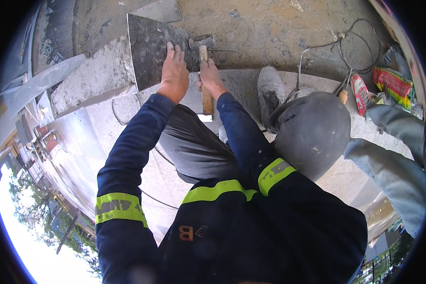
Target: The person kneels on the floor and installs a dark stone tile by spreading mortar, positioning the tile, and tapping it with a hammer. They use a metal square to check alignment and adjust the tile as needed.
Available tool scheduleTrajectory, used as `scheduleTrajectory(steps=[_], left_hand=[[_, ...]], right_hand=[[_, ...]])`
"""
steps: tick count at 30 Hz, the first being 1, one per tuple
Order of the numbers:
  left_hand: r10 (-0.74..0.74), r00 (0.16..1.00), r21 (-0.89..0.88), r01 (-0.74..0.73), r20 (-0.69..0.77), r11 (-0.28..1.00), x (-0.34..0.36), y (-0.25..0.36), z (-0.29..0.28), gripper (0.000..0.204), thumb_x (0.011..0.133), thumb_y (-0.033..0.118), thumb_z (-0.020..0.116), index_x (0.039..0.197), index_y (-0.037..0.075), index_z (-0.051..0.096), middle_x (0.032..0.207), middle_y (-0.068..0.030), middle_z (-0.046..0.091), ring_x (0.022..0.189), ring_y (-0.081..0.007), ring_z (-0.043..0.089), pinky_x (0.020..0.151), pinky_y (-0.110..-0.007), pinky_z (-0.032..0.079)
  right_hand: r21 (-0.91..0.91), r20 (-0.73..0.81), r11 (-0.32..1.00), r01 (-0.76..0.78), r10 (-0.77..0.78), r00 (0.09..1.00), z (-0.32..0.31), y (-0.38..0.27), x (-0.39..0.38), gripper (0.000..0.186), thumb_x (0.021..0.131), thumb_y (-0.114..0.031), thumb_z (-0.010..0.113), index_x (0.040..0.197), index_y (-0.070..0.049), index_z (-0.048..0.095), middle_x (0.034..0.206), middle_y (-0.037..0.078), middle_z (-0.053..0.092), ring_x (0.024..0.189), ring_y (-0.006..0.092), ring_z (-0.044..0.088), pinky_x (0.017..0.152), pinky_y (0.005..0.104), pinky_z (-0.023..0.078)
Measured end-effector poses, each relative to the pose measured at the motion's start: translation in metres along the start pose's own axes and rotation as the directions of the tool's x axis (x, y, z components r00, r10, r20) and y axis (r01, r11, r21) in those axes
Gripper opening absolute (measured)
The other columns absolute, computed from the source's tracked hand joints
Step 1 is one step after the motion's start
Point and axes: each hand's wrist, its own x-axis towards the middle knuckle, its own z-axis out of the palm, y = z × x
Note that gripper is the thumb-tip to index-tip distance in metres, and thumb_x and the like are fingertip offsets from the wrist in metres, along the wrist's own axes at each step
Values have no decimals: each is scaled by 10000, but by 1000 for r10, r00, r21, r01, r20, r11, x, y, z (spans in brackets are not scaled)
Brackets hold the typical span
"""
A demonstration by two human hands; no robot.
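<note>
My left hand (174,71) lies with its fingers stretched out over a dark grey, scuffed slab (149,49). The slab is tilted, with a pale thin edge along its left side. To the right of it, my right hand (212,78) is closed around the wooden handle of a hammer (207,102). A grey metal head (203,41) shows at the far end of that handle, close to the slab's right edge. Whether the head touches the slab I cannot tell.
A rough concrete ledge (97,75) runs left of the slab. Black cable (364,45) loops on the dusty ground at the far right. Another person's legs (388,161) and red shoe (359,94) are close on my right, near a red and yellow bag (394,85).
</note>
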Motion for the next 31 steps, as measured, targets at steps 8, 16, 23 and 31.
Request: scheduleTrajectory(steps=[8, 16, 23, 31], left_hand=[[0, 1000, -28, 0, 5, 1000, 2, 0, 0, 498, 1103, 308, 484, 1548, 139, 627, 1736, -88, 442, 1658, -316, 283, 1342, -633, 74], [-8, 1000, -59, 8, 2, 998, 4, 0, -2, 473, 1106, 304, 481, 1515, 150, 662, 1718, -91, 469, 1649, -321, 306, 1342, -637, 69], [4, 1000, -36, -4, -7, 999, 5, 0, 1, 459, 1120, 294, 465, 1509, 163, 670, 1717, -99, 468, 1644, -326, 316, 1336, -642, 87], [23, 999, -60, -21, 34, 998, 9, -1, -1, 465, 1106, 320, 493, 1510, 179, 673, 1730, -103, 451, 1657, -324, 289, 1336, -653, 71]], right_hand=[[285, -67, 958, -9, 29, 997, -30, -23, 14, 297, 1123, -342, 405, 1236, -86, 504, 733, 112, 607, 465, 225, 580, 429, 416, 510], [22, 45, 1000, -13, 12, 999, -12, 1, -3, 353, 1115, -330, 431, 1274, -29, 522, 701, 135, 618, 470, 253, 612, 427, 442, 517], [422, -195, 905, 50, 37, 980, -45, -17, 17, 293, 1110, -398, 404, 1069, -116, 469, 781, 82, 551, 504, 194, 550, 423, 398, 481], [-45, 75, 999, 7, -4, 997, -17, 33, -7, 466, 1123, -516, 401, 1360, -131, 515, 788, 127, 630, 541, 283, 646, 450, 501, 521]])
